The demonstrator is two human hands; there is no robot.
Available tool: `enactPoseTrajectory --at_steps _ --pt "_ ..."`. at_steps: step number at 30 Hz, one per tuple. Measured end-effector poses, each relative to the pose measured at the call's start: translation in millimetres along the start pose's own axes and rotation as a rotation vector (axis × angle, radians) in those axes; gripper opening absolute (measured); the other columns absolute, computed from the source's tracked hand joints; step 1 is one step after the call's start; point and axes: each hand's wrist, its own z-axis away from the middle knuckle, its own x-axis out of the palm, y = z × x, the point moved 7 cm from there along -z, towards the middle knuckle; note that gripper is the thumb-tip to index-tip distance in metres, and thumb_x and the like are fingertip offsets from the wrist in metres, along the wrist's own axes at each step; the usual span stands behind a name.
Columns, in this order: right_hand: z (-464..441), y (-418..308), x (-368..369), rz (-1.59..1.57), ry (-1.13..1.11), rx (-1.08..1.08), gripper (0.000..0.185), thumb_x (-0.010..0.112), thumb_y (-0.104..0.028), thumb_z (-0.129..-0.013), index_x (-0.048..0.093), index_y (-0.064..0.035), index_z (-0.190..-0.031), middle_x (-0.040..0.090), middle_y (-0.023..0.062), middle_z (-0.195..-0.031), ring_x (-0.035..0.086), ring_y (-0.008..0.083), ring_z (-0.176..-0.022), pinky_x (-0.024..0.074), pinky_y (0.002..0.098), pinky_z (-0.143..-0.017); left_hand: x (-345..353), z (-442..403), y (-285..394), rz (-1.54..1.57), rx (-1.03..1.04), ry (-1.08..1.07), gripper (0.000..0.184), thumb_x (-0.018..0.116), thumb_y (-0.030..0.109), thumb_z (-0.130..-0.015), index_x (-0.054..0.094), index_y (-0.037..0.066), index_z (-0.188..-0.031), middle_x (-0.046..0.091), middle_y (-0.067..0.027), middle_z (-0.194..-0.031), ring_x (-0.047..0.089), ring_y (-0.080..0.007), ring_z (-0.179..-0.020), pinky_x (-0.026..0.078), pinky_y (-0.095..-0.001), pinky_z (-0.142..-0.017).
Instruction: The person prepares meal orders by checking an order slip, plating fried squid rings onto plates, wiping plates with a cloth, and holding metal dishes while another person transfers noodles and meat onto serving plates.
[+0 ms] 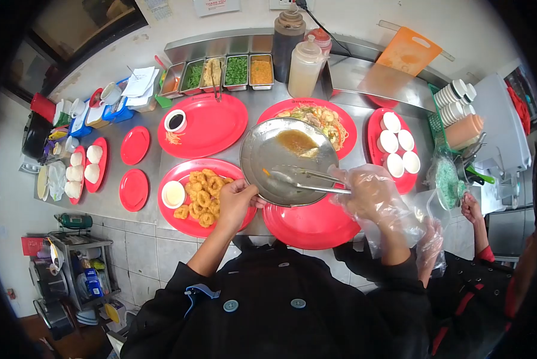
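My left hand point(237, 202) pinches the near-left rim of a round metal bowl point(257, 157) with brown sauce point(298, 142) in it. My right hand point(369, 190), in a clear plastic glove, is closed around metal tongs point(319, 188); their tips lie over the bowl's inside. Just behind the bowl, a red oval plate point(271, 112) carries noodles with vegetables point(334, 125). Below the bowl lies a bare red plate point(310, 228), partly covered. Beside my left hand is a red plate with fried rings point(204, 196) and a cup of pale dip point(173, 194).
Another red plate point(220, 122) holds a cup of dark sauce point(175, 121). Metal tubs of toppings point(237, 73) and squeeze bottles point(305, 66) line the back. White cups point(388, 142) sit at right; rice mounds point(93, 154) at left. A co-worker's hand point(472, 208) is at far right.
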Motion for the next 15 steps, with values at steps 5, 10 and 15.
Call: enactPoseTrajectory --at_steps 5,10,15 --pt "5.6 -3.1 -18.0 0.199 0.317 -0.098 0.039 0.068 -0.024 -0.07 0.061 -0.0148 -0.107 0.062 0.0093 -0.075 0.061 0.0272 -0.071 0.0465 0.0396 -0.063 -2.7 1.6 -3.2 0.027 -0.001 0.011 0.01 0.051 0.003 -0.081 0.056 -0.003 -0.076 0.062 -0.0117 -0.067 0.061 -0.0156 -0.055 0.051 -0.0237 -0.051" --pt "-7.5 25.1 -36.6 0.34 0.353 0.153 0.04 0.068 -0.026 -0.07 0.061 -0.0132 -0.107 0.061 0.0078 -0.079 0.059 0.0256 -0.081 0.0459 0.0376 -0.07 -7.9 1.0 -3.2 0.038 0.0 0.008 0.011 0.05 0.005 -0.081 0.056 -0.002 -0.078 0.063 -0.0117 -0.069 0.061 -0.0156 -0.056 0.051 -0.0237 -0.051" --pt "-7.8 22.9 -31.1 0.38 0.432 -0.033 0.061 0.068 -0.03 -0.07 0.048 -0.005 -0.122 0.06 0.0113 -0.087 0.059 0.0275 -0.081 0.0465 0.039 -0.071 -8.7 0.7 -0.6 0.026 0.011 0.02 0.01 0.05 0.005 -0.081 0.056 -0.003 -0.078 0.063 -0.0117 -0.07 0.062 -0.0162 -0.057 0.051 -0.024 -0.052"
